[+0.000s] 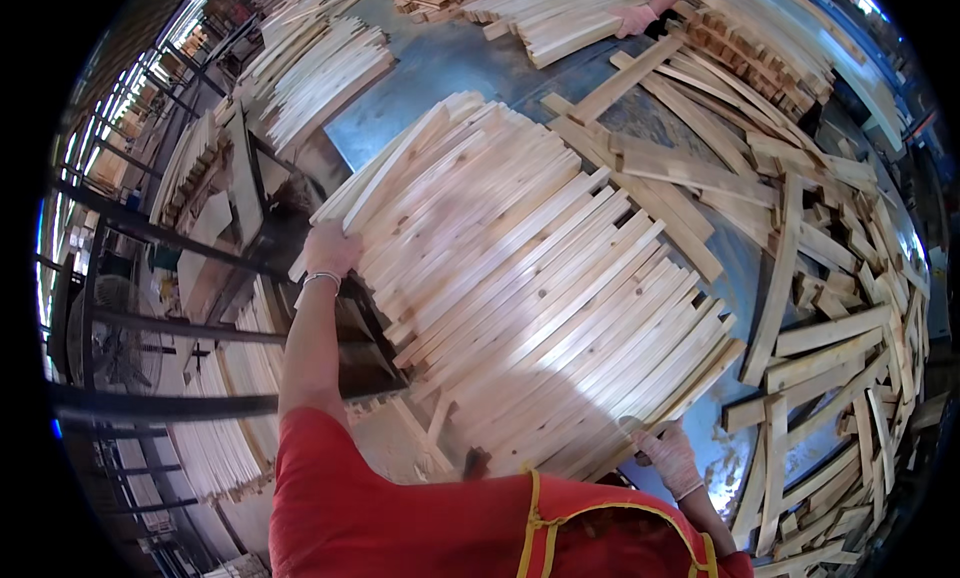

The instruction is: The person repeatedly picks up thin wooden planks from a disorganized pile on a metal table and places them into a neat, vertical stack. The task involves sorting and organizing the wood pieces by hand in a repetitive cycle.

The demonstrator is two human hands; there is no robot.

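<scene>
A broad layer of pale wooden strips point(520, 278), laid side by side with uneven ends, covers the blue metal table in front of me. My left hand point(333, 248), with a band at the wrist, is closed at the left ends of the far strips; its fingertips are partly hidden. At the near right corner, my gloved right hand point(670, 456) is closed around the end of the nearest strips. A small dark grey patch shows by its fingers, too unclear to name. Several strips at the far left lie slightly askew over the others.
Loose wood offcuts point(830, 348) are heaped along the right. Another person's gloved hand point(635, 20) touches a strip stack point(570, 23) across the blue table point(430, 73). Further strips point(330, 78) lie at the far left. Dark metal rails point(170, 233) and a fan point(118, 323) stand left.
</scene>
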